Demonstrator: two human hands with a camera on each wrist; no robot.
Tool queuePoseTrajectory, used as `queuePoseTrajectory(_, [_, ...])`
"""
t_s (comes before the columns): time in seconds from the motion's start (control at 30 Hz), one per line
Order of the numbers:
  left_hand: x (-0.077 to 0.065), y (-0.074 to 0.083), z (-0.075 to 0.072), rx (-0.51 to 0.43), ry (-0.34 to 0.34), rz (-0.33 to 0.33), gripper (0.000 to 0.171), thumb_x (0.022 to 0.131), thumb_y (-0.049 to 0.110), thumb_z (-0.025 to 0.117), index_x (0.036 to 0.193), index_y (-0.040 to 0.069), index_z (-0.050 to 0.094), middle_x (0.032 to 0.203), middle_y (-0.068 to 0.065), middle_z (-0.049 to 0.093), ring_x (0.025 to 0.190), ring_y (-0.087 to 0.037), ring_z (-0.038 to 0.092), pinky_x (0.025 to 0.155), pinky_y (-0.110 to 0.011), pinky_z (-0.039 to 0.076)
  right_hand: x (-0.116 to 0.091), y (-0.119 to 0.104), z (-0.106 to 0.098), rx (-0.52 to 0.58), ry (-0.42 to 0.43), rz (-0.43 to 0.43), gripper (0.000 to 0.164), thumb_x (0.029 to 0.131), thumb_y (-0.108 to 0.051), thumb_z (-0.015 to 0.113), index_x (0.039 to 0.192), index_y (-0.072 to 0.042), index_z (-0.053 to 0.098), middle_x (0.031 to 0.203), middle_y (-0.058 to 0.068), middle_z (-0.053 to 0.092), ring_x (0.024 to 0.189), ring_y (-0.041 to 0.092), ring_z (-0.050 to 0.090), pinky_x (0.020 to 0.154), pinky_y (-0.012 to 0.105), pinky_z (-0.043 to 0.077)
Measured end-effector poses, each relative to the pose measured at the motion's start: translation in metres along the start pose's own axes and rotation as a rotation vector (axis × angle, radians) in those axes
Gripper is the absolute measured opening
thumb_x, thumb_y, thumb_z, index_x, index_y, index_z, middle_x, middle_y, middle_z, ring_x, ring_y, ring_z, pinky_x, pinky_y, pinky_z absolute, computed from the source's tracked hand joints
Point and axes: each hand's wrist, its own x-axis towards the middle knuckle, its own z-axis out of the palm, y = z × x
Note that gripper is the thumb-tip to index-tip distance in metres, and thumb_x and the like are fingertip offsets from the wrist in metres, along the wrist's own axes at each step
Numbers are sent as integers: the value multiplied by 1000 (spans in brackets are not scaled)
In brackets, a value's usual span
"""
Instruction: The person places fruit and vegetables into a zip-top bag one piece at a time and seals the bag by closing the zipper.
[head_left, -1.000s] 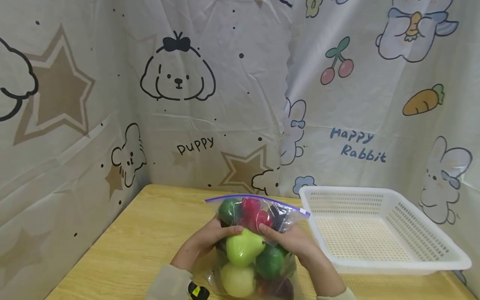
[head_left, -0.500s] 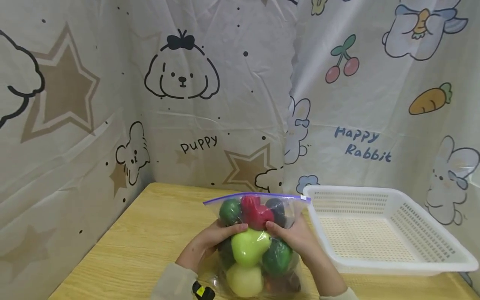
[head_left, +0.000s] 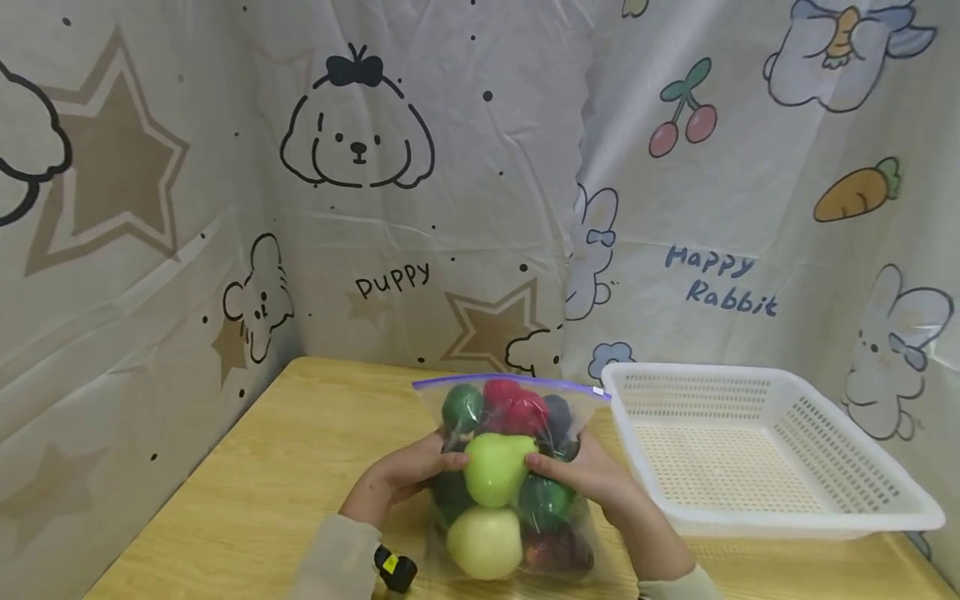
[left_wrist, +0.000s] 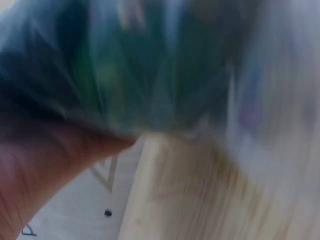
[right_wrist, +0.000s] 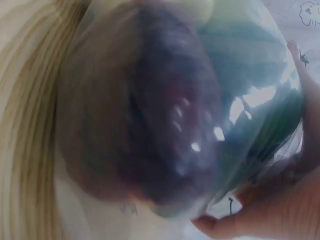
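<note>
A clear zip bag [head_left: 517, 515] with a purple strip [head_left: 510, 380] along its top is held between both hands. Through the plastic show a yellow-green pear [head_left: 495, 471], a pale yellow round fruit [head_left: 484, 543], red fruits [head_left: 517, 410], green ones [head_left: 462, 408] and dark ones. My left hand [head_left: 416, 467] grips the bag's left side, and my right hand [head_left: 583, 471] grips the right side. Both thumbs press at the pear's sides; the other fingers are mostly hidden behind the bag. In the right wrist view, a dark purplish fruit [right_wrist: 170, 110] fills the middle. Blur covers the left wrist view.
To the right stands a white perforated plastic basket [head_left: 731, 467] on the wooden table [head_left: 300, 467]. A cloth [head_left: 420, 225] with cartoon prints hangs behind and to the left. A black device with a yellow mark [head_left: 395, 568] is at the left cuff.
Both thumbs have shifted lower on the bag, from above the pear to its sides. The pear sits slightly higher in view. The head view has shifted a little.
</note>
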Motion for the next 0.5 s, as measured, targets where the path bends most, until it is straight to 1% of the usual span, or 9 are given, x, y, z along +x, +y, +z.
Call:
queuePoseTrajectory(0.03, [-1,-2,-3,5,-28,15,104,80,44,67,148,5,-1,155,-24,7,140,-39,7,113,-64,8,0,0,1,3,31,20,62,76,-34,74,128,-10,49,117,13,63,105,22,57,97,46,45])
queuePoseTrajectory(0.07, [-2,-2,-4,13,-48,36,104,78,40,70,149,7,0,155,-23,10,139,-37,11,113,-62,10,0,-1,2,0,53,39,57,77,-35,73,123,-7,53,110,13,66,97,21,61,91,43,49])
queuePoseTrajectory(0.1, [-2,-2,-5,28,-49,50,103,77,37,72,149,10,4,154,-21,16,138,-35,17,113,-61,13,-1,-3,3,-13,74,53,55,78,-36,72,119,-5,55,105,14,67,92,20,62,87,42,51])
queuePoseTrajectory(0.17, [1,-2,-5,59,-25,86,94,75,28,75,147,16,17,149,-14,29,133,-28,28,114,-57,15,-3,-7,3,-16,108,57,51,79,-37,70,113,-1,58,98,14,68,85,18,63,81,40,53])
queuePoseTrajectory(0.23, [4,-1,-4,77,22,116,85,73,23,77,142,21,28,140,-9,41,127,-24,37,114,-56,18,-4,-10,2,-26,115,23,45,82,-36,68,106,1,61,94,14,69,82,17,62,80,39,53])
queuePoseTrajectory(0.27, [5,-1,-3,79,47,127,82,72,22,78,140,23,32,137,-8,44,124,-23,40,113,-55,19,-4,-11,1,-40,115,-3,42,83,-35,67,101,2,63,90,13,68,81,16,61,79,39,53])
queuePoseTrajectory(0.37, [8,-3,-4,86,107,126,83,70,23,79,138,26,32,136,-6,46,123,-22,41,114,-56,19,-4,-11,0,-90,86,-84,33,87,-33,63,87,0,67,80,8,66,74,12,57,71,34,52])
queuePoseTrajectory(0.43, [8,-5,-5,84,136,112,82,70,24,79,138,23,33,134,-8,48,121,-23,43,113,-57,21,-5,-11,0,-126,57,-87,35,90,-35,58,90,-2,68,83,8,65,77,14,56,73,36,51])
queuePoseTrajectory(0.5, [8,-6,-4,86,161,100,81,71,26,79,139,19,35,137,-8,48,123,-23,43,113,-56,22,-5,-12,-1,-93,17,-55,41,91,-38,56,109,-1,62,101,15,65,94,21,58,87,44,49])
